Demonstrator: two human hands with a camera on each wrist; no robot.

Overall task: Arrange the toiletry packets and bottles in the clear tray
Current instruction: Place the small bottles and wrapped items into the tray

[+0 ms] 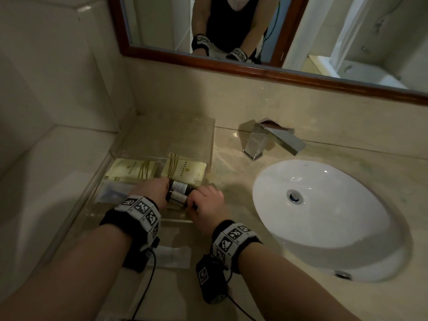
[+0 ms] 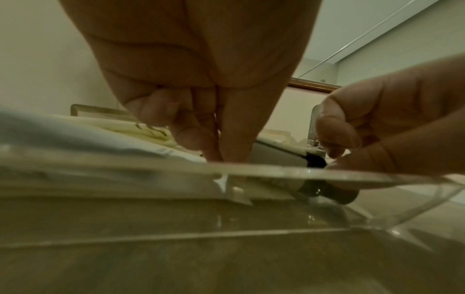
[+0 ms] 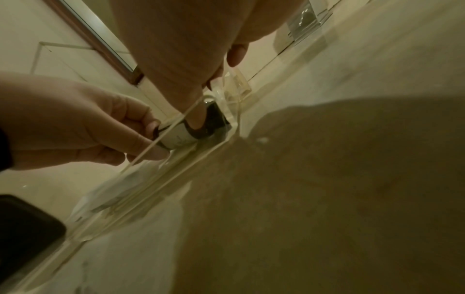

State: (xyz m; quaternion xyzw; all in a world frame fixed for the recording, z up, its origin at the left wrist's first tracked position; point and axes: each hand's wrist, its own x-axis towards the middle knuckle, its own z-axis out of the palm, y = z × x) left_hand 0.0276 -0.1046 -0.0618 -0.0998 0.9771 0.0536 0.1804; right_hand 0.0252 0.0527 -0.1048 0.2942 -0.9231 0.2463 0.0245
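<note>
Two dark bottles (image 1: 178, 191) with white labels lie side by side in the front right part of the clear tray (image 1: 211, 140). My left hand (image 1: 167, 191) pinches their left ends and my right hand (image 1: 193, 198) pinches the cap ends. In the left wrist view the bottle (image 2: 276, 156) lies just behind the tray's front rim (image 2: 302, 172). In the right wrist view a bottle (image 3: 181, 139) shows through the tray wall, between the fingertips of both hands. Two cream packets (image 1: 130, 170) (image 1: 183, 169) lie in the tray behind the bottles. A bluish packet (image 1: 113, 192) lies at the tray's front left.
A white packet (image 1: 172, 256) lies on the counter in front of the tray, partly under my left wrist. The white sink (image 1: 324, 216) and the chrome faucet (image 1: 266, 140) are to the right. A wall closes the left side, and a framed mirror (image 1: 231, 31) hangs behind.
</note>
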